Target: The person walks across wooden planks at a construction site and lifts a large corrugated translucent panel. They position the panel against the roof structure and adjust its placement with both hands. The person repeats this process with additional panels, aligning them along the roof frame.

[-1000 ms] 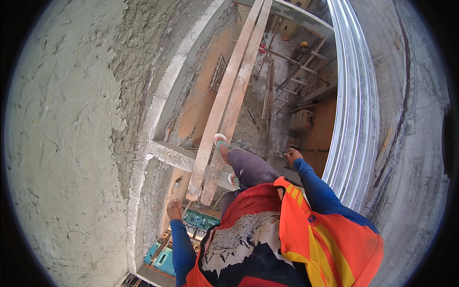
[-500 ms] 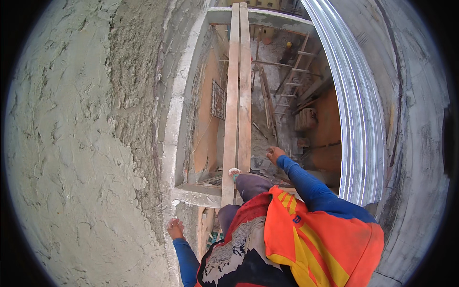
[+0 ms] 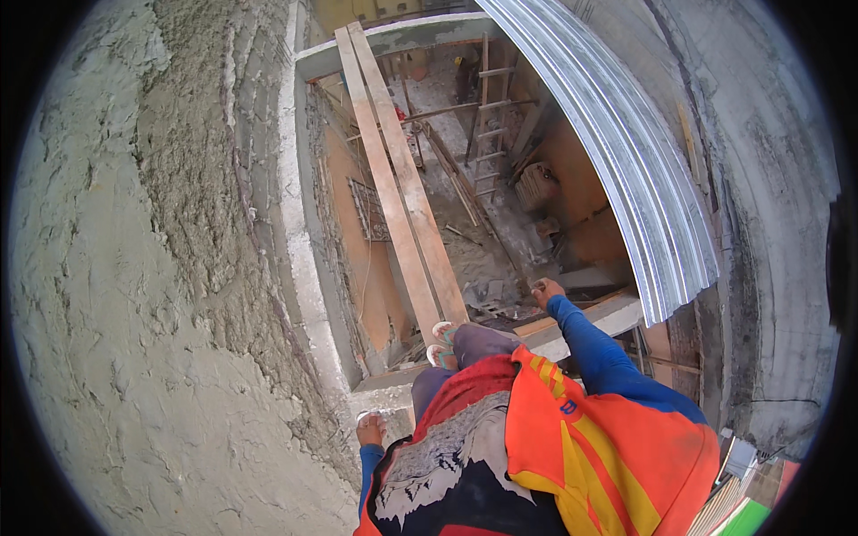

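Two long wooden planks (image 3: 386,170) lie side by side across an opening, and my feet in flip-flops (image 3: 442,332) stand at their near end. My right hand (image 3: 546,290) hangs in the air to the right of the planks, fingers loosely bent, with nothing visible in it. Low on the left, my left hand (image 3: 370,431) is beside the rough concrete ledge (image 3: 308,286). Its fingers look slightly apart; whether they touch the ledge I cannot tell. Blue sleeves cover both my arms. An orange and yellow garment (image 3: 617,429) hangs over my front.
Far below lie a debris-strewn floor (image 3: 447,214), a wooden ladder (image 3: 490,134) and stacked material (image 3: 536,186). A person (image 3: 465,76) with yellow headgear is down there. Corrugated metal sheets (image 3: 626,170) line the right side. Rough mortar wall (image 3: 116,313) fills the left. Concrete beams (image 3: 411,34) frame the opening.
My view has turned, so the planks now slant to the left. Both feet now show on the planks, where one showed before. The right hand's fingers look more bent.
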The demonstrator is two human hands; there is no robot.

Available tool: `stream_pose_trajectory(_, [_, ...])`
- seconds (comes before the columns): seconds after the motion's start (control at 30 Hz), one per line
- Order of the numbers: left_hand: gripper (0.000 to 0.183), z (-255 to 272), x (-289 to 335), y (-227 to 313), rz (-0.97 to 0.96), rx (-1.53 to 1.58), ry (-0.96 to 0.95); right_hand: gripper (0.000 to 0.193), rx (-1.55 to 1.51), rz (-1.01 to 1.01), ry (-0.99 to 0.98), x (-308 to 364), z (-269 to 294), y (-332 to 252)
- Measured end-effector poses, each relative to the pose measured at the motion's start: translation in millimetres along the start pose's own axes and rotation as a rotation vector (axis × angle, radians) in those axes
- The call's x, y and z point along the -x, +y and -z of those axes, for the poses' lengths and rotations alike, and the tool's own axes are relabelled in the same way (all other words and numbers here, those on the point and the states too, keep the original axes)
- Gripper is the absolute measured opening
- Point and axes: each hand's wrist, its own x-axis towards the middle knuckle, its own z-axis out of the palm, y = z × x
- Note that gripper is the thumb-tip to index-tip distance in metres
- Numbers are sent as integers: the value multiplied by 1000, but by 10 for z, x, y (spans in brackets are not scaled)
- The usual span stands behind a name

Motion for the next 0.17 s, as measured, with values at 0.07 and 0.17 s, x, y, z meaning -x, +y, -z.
stream_pose_trajectory(0.07, [21,-7,-98,240,-27,25,-5,28,-37,-125,69,205,-178,676])
stream_pose_trajectory(0.17, [29,150,-299,602,-88,-67,-5,33,55,-177,83,564,-306,910])
